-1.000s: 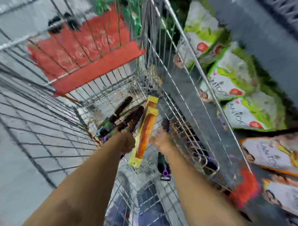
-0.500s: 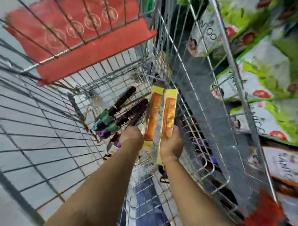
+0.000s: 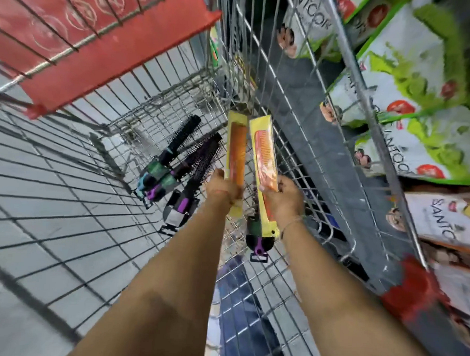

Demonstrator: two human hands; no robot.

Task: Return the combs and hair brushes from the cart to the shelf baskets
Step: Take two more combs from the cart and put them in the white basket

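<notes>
Both my arms reach down into a wire shopping cart [image 3: 123,124]. My left hand [image 3: 222,189] grips an orange comb in a yellow packet [image 3: 236,148], held upright. Beside it, my right hand [image 3: 282,198] holds a second orange comb in a yellow packet [image 3: 264,152], also upright and a little apart from the first. Three black round hair brushes [image 3: 181,148] with green and purple handles lie on the cart floor to the left of my hands. Another brush with a purple hook [image 3: 258,239] lies under my right wrist, mostly hidden.
The cart's red child-seat flap [image 3: 105,45] hangs at the upper left. Green and white soap packs [image 3: 421,86] fill the shelf to the right, outside the cart's wire side. Grey floor tiles show through the left wall. No shelf basket is in view.
My right hand took hold of the second comb packet a second ago. Both hands have since lifted their combs higher and slightly apart, and the view has moved closer into the cart.
</notes>
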